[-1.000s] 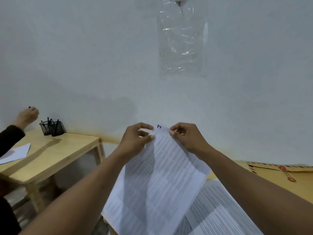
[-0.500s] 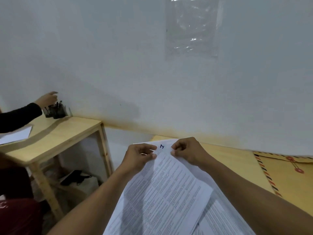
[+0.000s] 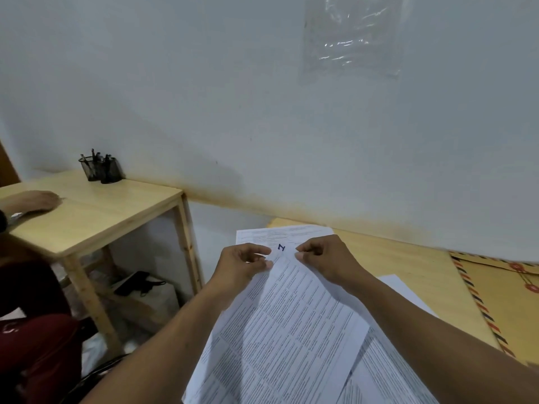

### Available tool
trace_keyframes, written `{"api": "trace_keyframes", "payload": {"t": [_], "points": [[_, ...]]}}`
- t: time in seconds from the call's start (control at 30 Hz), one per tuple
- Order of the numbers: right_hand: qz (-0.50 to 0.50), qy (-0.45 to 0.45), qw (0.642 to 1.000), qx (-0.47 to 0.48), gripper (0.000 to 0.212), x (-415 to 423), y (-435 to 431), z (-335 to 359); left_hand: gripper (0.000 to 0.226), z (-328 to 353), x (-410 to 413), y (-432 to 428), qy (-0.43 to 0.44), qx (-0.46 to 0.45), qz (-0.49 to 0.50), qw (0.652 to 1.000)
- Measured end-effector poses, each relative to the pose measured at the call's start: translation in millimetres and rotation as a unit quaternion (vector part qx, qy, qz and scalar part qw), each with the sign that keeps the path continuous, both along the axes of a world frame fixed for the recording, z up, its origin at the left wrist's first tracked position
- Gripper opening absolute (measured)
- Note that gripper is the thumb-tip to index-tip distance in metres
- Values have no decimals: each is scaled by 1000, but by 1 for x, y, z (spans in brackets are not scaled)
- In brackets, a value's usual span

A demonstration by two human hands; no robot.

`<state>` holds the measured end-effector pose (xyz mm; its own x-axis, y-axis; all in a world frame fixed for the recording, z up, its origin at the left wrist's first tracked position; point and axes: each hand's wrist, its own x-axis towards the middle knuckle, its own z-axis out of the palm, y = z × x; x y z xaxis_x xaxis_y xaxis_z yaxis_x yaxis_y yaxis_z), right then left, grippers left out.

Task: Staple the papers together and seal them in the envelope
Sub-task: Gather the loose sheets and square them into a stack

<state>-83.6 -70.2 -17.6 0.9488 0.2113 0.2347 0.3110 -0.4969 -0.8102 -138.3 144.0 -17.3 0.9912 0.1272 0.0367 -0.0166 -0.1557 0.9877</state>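
Both hands meet at the top edge of the printed papers (image 3: 287,322), which slope from the centre down toward 6 o'clock above the bench (image 3: 420,275). The left hand (image 3: 242,265) has its grip clamped on the papers' upper left corner, thumb over fingertips; the right hand (image 3: 323,259), at 3 o'clock of the left, pinches the upper right corner the same way — a handwritten blue mark (image 3: 281,247) sits between them. More printed sheets (image 3: 280,232) lie flat beneath, reaching toward 12 o'clock. The brown envelope (image 3: 507,304) with its striped border lies on the bench at 3 o'clock, well apart from the hands. At 9 o'clock stands a second wooden bench (image 3: 96,211) carrying a black pen holder (image 3: 100,168) — another person's hand (image 3: 36,200) rests there.
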Motion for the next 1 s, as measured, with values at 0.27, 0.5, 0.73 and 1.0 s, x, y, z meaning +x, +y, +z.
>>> {"api": "trace_keyframes", "payload": {"t": [0.27,0.5,0.73,1.0], "points": [[-16,5,1000,11,7,-3,-1,0,15,-2,1,-5,-9,-2,29,1000],[-34,-7,999,24,6,-6,3,0,16,-4,-1,-1,-15,9,27,999],[-31,-52,998,-1,11,-9,18,-8,17,-8,-9,9,-12,2,31,999],[-8,-38,999,14,12,-10,50,-21,14,-30,-12,33,-13,-38,76,996]]}}
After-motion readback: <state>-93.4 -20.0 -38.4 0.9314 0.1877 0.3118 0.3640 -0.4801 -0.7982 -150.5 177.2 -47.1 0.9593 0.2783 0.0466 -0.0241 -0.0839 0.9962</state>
